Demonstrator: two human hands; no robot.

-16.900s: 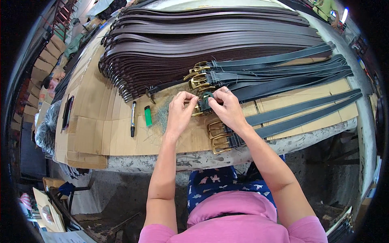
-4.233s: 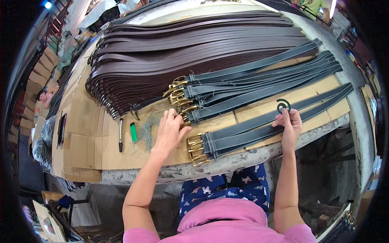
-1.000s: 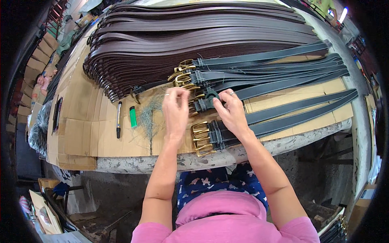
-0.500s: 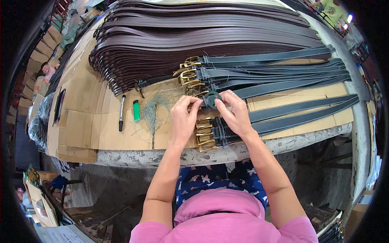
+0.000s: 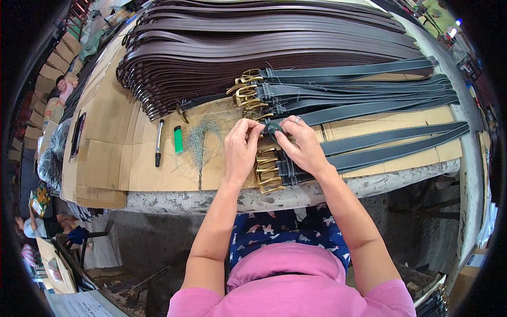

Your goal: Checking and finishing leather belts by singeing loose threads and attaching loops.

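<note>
My left hand (image 5: 240, 150) and my right hand (image 5: 301, 145) meet over the buckle end of a dark belt (image 5: 348, 110) and pinch a small dark leather loop (image 5: 272, 128) between their fingertips. Just below my hands lies a short stack of dark belts (image 5: 380, 148) with brass buckles (image 5: 268, 169) near the table's front edge. Beyond my hands rests another group of dark belts (image 5: 359, 79) with brass buckles (image 5: 245, 92).
A big pile of brown belts (image 5: 264, 37) fills the back of the cardboard-covered table (image 5: 105, 158). A pen (image 5: 158, 142), a green lighter (image 5: 178, 139) and a tuft of cut threads (image 5: 200, 140) lie left of my hands. Another person sits far left.
A few seconds ago my right hand reached far right for a loop. Both hands have since come together at the belt's buckle end and stay there, fingers working.
</note>
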